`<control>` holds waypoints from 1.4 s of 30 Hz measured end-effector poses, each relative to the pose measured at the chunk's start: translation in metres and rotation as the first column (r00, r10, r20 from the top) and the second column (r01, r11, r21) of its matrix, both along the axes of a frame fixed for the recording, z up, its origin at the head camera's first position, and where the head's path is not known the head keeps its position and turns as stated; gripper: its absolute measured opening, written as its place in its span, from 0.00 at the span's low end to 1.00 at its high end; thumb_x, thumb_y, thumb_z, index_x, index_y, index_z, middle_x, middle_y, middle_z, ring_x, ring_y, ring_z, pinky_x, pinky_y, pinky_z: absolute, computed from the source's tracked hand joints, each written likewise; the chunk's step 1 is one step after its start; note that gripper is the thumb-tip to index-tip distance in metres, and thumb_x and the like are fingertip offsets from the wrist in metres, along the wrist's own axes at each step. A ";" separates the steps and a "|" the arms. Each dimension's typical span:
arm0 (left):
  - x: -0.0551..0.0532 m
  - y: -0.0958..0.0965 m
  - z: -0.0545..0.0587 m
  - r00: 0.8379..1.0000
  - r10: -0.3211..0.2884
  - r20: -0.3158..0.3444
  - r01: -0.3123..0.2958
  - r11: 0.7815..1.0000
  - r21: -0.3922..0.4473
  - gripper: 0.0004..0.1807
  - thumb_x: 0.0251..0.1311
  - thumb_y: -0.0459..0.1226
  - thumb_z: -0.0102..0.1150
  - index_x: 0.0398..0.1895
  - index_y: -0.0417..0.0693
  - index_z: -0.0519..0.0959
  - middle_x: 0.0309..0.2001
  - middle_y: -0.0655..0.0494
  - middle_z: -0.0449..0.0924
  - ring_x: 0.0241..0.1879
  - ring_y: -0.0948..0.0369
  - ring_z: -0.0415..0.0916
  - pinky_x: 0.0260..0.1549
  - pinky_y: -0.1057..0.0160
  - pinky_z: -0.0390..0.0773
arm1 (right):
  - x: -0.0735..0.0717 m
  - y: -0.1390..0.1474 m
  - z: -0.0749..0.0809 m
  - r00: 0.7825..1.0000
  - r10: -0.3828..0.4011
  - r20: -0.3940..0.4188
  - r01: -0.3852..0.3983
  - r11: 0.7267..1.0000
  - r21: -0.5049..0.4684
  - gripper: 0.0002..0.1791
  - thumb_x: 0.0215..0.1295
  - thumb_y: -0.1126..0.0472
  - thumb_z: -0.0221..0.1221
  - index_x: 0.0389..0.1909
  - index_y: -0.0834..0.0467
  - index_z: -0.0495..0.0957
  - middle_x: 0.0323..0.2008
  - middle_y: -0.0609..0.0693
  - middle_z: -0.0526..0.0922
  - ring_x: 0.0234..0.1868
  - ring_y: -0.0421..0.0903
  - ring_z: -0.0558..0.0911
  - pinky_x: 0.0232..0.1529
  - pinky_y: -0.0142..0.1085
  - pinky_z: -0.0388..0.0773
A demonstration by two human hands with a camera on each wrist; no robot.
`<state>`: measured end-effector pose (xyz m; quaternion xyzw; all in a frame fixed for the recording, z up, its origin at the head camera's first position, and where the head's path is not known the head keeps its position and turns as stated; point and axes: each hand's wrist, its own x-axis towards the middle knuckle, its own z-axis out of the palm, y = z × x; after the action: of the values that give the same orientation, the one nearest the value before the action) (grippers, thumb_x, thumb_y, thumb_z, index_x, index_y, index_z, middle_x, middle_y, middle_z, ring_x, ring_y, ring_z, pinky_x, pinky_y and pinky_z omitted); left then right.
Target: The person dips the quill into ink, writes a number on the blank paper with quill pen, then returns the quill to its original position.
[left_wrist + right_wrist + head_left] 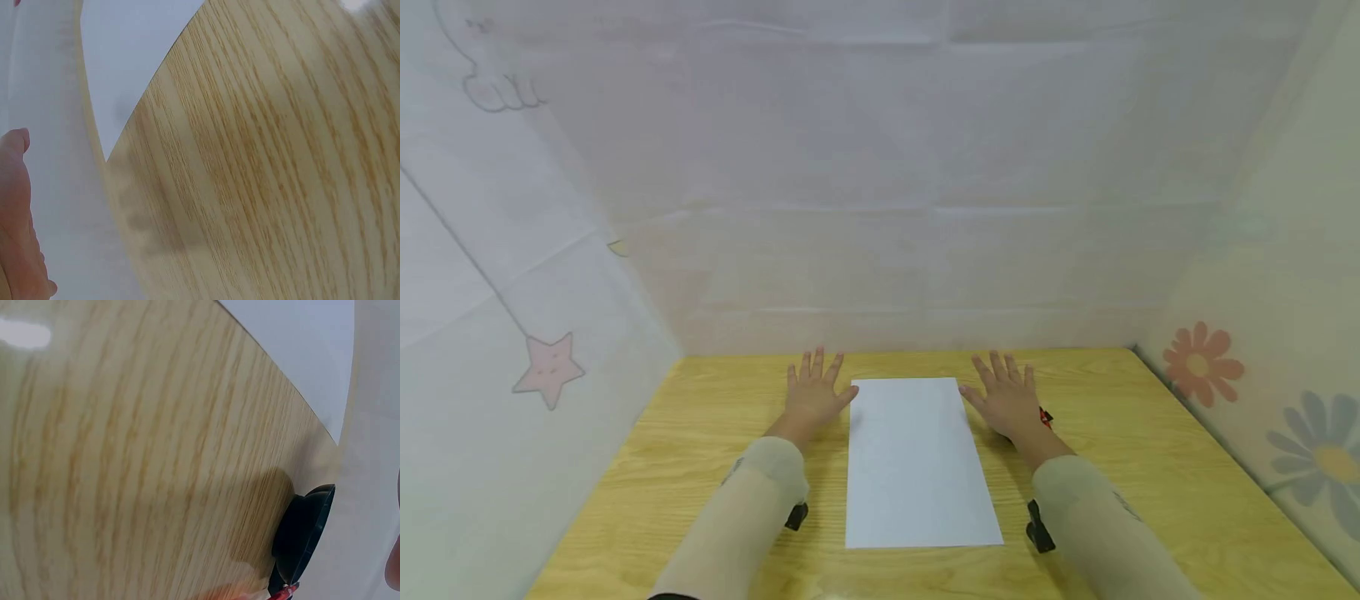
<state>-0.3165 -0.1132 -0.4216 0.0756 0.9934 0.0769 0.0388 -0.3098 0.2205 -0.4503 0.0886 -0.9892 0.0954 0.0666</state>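
A blank white sheet of paper (917, 467) lies flat on the wooden table, its corner also showing in the left wrist view (131, 56). My left hand (814, 396) is spread over the paper's upper left corner, fingers straight and apart. On the opposite side my right hand (1006, 402) is spread the same way near the upper right corner. Neither hand holds anything. Beneath and beside the right hand is a black cup-shaped object (301, 534) with a red part (284, 592); the hand mostly hides it in the head view, and its kind is unclear.
The wood-grain table (700, 433) runs back to a pale cloth backdrop (880, 183). Cloth also hangs at both sides, with a printed pink star (548, 368) on the left and flowers (1202, 364) on the right. Dark wrist devices (1040, 527) sit below the sleeves.
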 end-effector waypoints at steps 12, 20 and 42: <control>-0.001 0.000 -0.008 0.999 -0.033 0.016 0.033 0.999 0.036 0.44 0.69 0.64 0.37 0.80 0.59 0.38 0.80 0.46 0.26 0.79 0.44 0.25 0.74 0.38 0.31 | 0.004 0.005 0.001 1.000 -0.022 0.012 0.022 1.000 -0.018 0.43 0.72 0.32 0.40 0.79 0.52 0.45 0.78 0.64 0.44 0.78 0.66 0.41 0.72 0.67 0.30; 0.003 0.002 -0.026 0.997 -0.067 0.031 0.063 0.993 0.097 0.48 0.68 0.62 0.44 0.80 0.48 0.40 0.80 0.43 0.35 0.79 0.42 0.33 0.75 0.38 0.38 | 0.010 0.021 -0.002 0.997 -0.074 -0.004 0.074 0.993 -0.092 0.40 0.73 0.40 0.46 0.76 0.59 0.51 0.76 0.69 0.48 0.77 0.66 0.47 0.73 0.66 0.41; 0.035 0.005 -0.057 0.959 -0.269 0.093 0.243 0.943 0.226 0.55 0.62 0.65 0.51 0.78 0.38 0.42 0.79 0.41 0.39 0.79 0.45 0.38 0.75 0.43 0.46 | 0.054 0.063 -0.017 0.983 -0.168 0.075 0.184 0.891 -0.416 0.30 0.75 0.51 0.50 0.68 0.67 0.65 0.63 0.73 0.65 0.56 0.68 0.73 0.52 0.59 0.75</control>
<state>-0.2812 -0.1086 -0.4786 0.2030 0.9569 0.1815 0.1010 -0.2562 0.2839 -0.4672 -0.0194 -0.9503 0.3018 0.0740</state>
